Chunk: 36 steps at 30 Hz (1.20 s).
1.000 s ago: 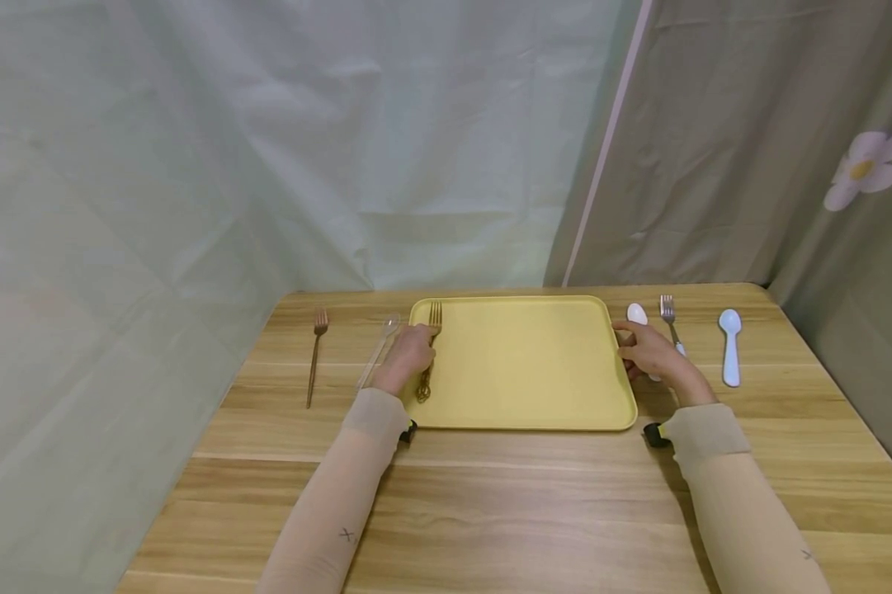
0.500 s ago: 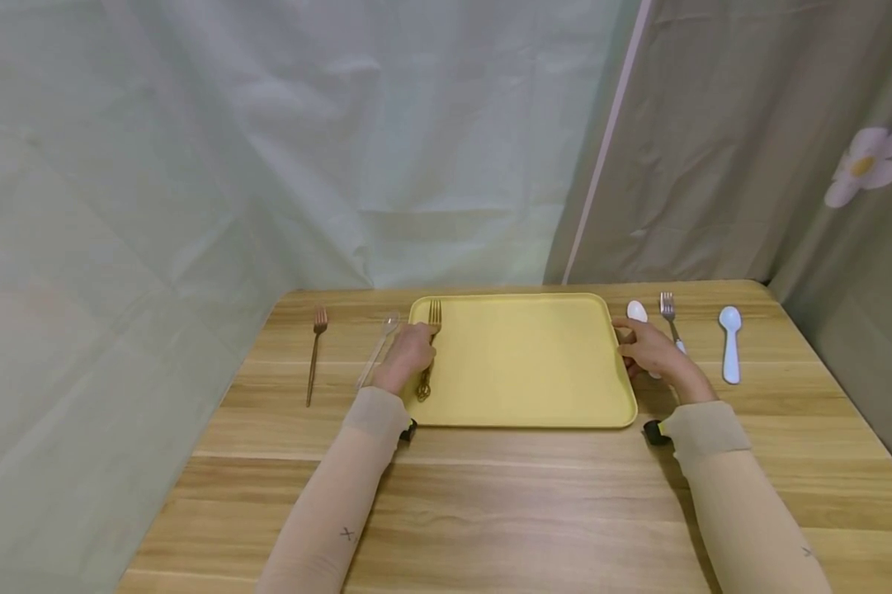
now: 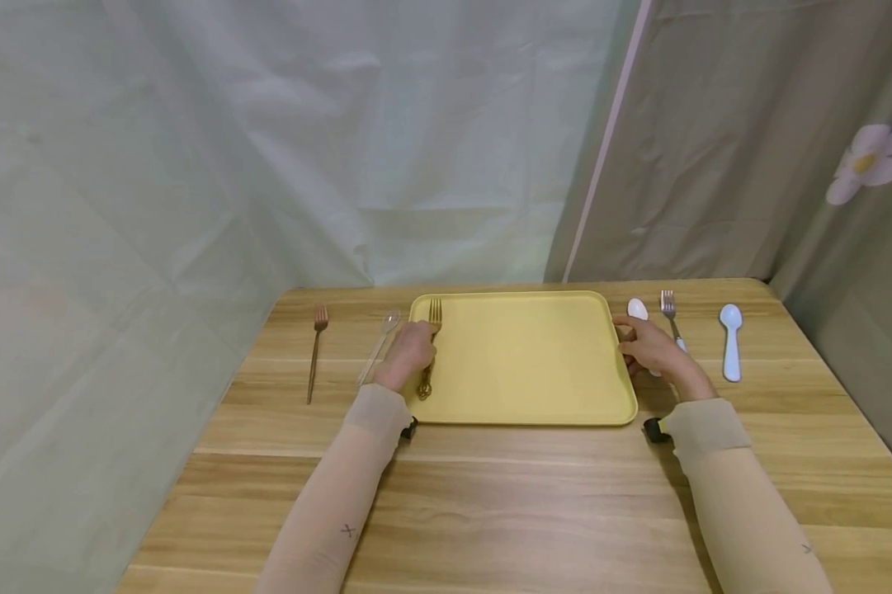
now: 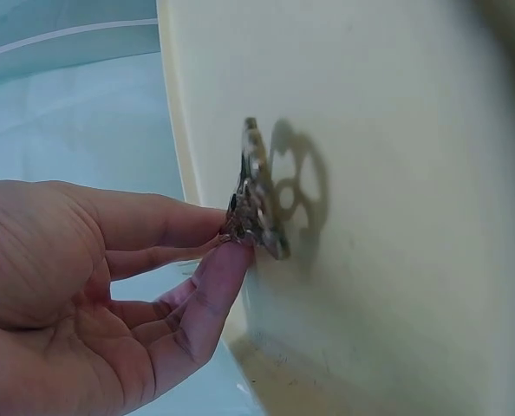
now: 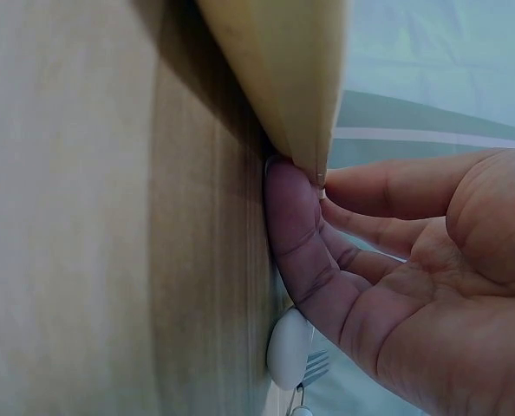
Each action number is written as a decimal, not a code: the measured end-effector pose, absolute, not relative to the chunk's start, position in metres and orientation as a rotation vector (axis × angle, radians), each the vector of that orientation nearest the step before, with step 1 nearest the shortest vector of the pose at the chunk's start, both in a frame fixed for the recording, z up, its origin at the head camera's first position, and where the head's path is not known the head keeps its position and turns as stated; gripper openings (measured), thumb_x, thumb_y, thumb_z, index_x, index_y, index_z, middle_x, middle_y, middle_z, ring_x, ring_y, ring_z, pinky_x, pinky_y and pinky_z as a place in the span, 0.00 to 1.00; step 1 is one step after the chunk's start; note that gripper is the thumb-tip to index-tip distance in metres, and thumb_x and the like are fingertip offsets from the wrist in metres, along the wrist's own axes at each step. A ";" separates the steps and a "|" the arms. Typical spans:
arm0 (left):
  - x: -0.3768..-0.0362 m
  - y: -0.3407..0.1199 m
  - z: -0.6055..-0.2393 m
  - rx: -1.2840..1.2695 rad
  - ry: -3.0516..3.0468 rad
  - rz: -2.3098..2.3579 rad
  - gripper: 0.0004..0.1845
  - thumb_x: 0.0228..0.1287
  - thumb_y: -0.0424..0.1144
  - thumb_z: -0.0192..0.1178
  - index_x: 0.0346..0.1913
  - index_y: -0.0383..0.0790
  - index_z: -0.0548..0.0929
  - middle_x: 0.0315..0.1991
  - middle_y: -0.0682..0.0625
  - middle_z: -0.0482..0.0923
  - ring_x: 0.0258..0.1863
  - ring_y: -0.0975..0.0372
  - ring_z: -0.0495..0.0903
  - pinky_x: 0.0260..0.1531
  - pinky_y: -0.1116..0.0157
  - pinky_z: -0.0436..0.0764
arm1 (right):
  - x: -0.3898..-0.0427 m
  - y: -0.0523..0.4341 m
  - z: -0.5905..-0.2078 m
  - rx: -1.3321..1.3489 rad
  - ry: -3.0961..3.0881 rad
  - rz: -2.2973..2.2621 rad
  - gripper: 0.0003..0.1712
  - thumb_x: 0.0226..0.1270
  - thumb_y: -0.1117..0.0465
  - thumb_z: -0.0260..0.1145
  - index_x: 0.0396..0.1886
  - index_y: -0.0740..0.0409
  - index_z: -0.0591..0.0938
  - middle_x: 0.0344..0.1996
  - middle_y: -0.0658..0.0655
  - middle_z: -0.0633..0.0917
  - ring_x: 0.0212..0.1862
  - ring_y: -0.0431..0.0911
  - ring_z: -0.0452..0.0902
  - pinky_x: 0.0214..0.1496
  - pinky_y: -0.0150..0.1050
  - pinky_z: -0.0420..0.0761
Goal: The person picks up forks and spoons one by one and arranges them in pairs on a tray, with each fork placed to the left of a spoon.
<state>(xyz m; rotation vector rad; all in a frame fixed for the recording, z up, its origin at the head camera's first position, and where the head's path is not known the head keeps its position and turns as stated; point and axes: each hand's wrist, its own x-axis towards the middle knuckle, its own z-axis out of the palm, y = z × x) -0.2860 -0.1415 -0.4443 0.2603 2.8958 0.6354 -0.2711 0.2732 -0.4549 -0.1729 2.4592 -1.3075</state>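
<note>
My left hand (image 3: 410, 352) pinches an ornate gold fork (image 3: 426, 381) between thumb and fingers, over the left side of a yellow tray (image 3: 527, 363). In the left wrist view, the handle end of the fork (image 4: 256, 195) stands close to the tray surface (image 4: 396, 225) and casts a shadow on it. My right hand (image 3: 655, 351) is at the tray's right edge. The right wrist view has its fingertips gripping the tray rim (image 5: 314, 104), one finger bent against the underside. A white spoon (image 3: 637, 309) lies partly hidden behind that hand.
On the wooden table (image 3: 512, 511), a copper fork (image 3: 315, 355) and a clear plastic spoon (image 3: 379, 349) lie left of the tray. To its right are a silver fork (image 3: 668, 307) with a white handle and a pale blue spoon (image 3: 731, 342). Curtains (image 3: 446, 148) hang behind.
</note>
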 end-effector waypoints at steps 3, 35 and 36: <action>-0.286 -0.141 -0.444 0.271 2.906 0.625 0.27 0.67 0.20 0.52 0.69 0.30 0.78 0.57 0.37 0.82 0.33 0.52 0.73 0.24 0.66 0.65 | -0.272 0.273 -0.454 -0.179 2.469 -1.300 0.35 0.78 0.73 0.49 0.80 0.77 0.51 0.49 0.76 0.77 0.32 0.49 0.80 0.34 0.44 0.87; -0.288 -0.144 -0.449 0.206 2.861 0.710 0.30 0.68 0.24 0.54 0.73 0.34 0.74 0.63 0.38 0.81 0.16 0.65 0.55 0.15 0.70 0.61 | -0.273 0.271 -0.457 -0.174 2.454 -1.321 0.35 0.77 0.74 0.49 0.80 0.77 0.51 0.46 0.73 0.77 0.32 0.49 0.79 0.33 0.43 0.87; -0.287 -0.144 -0.449 0.209 2.857 0.721 0.30 0.68 0.24 0.54 0.73 0.34 0.74 0.63 0.37 0.80 0.15 0.65 0.54 0.15 0.70 0.61 | -0.273 0.272 -0.458 -0.177 2.459 -1.318 0.35 0.77 0.74 0.49 0.79 0.77 0.51 0.47 0.74 0.77 0.32 0.49 0.79 0.33 0.43 0.87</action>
